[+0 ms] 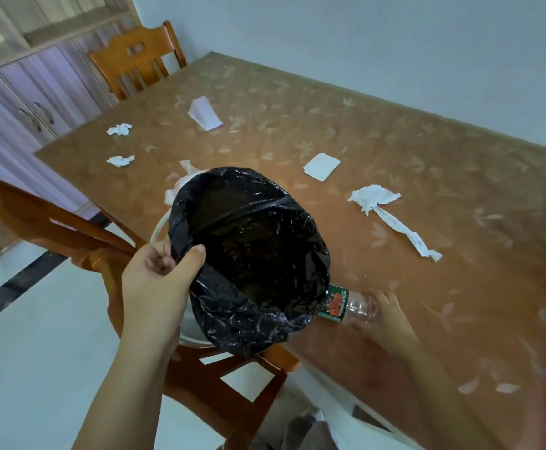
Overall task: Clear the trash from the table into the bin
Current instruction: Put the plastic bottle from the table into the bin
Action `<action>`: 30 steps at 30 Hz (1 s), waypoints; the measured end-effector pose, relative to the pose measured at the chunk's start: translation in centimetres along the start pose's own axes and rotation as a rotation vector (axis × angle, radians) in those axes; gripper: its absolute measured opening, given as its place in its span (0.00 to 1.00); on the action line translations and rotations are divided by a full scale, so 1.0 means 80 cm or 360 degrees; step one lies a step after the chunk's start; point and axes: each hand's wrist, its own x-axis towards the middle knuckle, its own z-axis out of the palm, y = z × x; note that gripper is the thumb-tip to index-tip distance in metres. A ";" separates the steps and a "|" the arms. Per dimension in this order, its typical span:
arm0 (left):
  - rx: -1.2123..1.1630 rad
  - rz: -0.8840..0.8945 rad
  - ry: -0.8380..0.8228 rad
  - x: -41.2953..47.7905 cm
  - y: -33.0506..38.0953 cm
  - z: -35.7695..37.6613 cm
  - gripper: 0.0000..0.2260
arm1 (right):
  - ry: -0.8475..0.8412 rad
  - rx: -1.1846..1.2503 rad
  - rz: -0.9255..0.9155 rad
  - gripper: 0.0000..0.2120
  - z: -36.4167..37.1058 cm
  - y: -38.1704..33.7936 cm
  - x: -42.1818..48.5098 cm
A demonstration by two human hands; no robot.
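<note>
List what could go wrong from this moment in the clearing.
1. The left hand grips only the liner edge of the tilted bin; the liner may slip.
2. The right hand holds the bottle at the table edge, partly behind the liner; it could miss the opening.
3. Paper scraps lie far across; reaching might tip the bin.

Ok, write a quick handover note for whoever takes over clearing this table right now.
Left hand grips the rim of the black-lined white bin, held at the table edge. Right hand holds the clear plastic bottle with a red-green label against the bin's mouth; not yet in. Left on the brown patterned table: crumpled white tissues, flat white papers, torn wrapper strip.
</note>
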 end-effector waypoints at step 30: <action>-0.0050 0.0179 -0.0349 0.011 -0.005 0.006 0.17 | 0.0796 0.0382 -0.0450 0.29 -0.098 -0.166 -0.093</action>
